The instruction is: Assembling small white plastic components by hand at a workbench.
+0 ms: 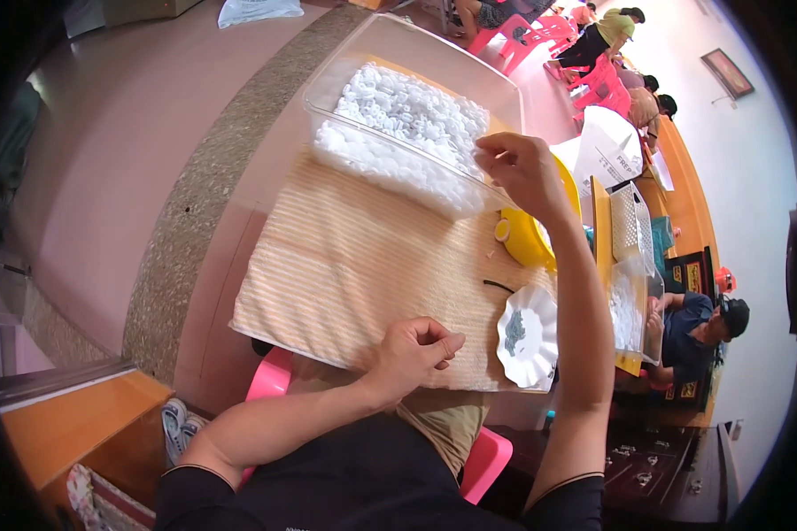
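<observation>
A clear plastic bin (397, 142) stands at the far side of the cloth-covered table, holding many small white pieces (412, 111). Over its right near corner reaches my right hand (524, 170), thumb and fingers drawn together; whatever they pinch, if anything, is too small to see. Above the near edge of the striped cloth (354, 257), my left hand (416, 354) is closed, thumb against the bent forefinger, its contents hidden. To its right sits a white scalloped dish (538, 350) with small grey-green bits (515, 332). A thin black strip (499, 285) lies just beyond the dish.
A yellow container (527, 241) stands beside my right forearm, with a white bag (607, 146) behind. At right, a person in dark clothes (695, 327) works by another clear bin (629, 310). Pink chairs (602, 84) and people fill the far right. A wooden cabinet (88, 434) is at lower left.
</observation>
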Available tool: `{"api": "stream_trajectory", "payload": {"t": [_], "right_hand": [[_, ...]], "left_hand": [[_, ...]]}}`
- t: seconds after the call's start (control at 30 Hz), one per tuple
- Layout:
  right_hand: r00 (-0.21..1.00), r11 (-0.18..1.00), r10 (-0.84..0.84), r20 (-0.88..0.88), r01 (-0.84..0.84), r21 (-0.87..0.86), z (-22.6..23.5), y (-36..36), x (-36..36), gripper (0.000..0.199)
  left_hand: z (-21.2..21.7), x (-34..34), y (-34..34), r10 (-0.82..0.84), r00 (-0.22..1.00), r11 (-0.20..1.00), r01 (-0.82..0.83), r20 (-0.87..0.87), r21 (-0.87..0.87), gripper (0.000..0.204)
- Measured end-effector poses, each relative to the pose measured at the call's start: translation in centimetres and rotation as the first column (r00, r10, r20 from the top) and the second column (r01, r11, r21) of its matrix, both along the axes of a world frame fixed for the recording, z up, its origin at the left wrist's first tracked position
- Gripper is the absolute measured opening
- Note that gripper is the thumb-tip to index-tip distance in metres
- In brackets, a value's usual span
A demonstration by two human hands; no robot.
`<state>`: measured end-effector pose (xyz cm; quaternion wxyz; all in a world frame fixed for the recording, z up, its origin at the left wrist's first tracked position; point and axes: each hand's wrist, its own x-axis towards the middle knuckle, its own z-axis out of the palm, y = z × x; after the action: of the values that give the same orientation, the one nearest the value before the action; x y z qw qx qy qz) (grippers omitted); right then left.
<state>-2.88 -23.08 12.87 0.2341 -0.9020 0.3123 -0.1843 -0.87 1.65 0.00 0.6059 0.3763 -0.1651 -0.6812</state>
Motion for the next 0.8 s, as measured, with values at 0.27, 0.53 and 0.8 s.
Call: {"api": "stream_trajectory", "payload": {"t": [0.27, 0.53, 0.8], "right_hand": [[0.659, 0.855, 0.511, -0.552, -0.326, 0.403, -3.1, -4.9, 4.7, 0.046], [0.680, 0.819, 0.544, -0.492, -0.557, 0.137, -6.1, -5.9, 6.6, 0.068], [0.673, 0.829, 0.531, -0.516, -0.538, 0.152, -6.5, -5.6, 6.1, 0.063]], "left_hand": [[0.2, 0.2, 0.0, 0.023, 0.999, 1.000, -0.023, 0.046, 0.013, 0.021], [0.4, 1.1, -0.3, -0.015, 0.998, 1.000, 0.015, 0.067, 0.000, 0.023], [0.4, 1.2, -0.2, 0.003, 0.998, 1.000, -0.003, 0.069, -0.008, 0.024]]}}
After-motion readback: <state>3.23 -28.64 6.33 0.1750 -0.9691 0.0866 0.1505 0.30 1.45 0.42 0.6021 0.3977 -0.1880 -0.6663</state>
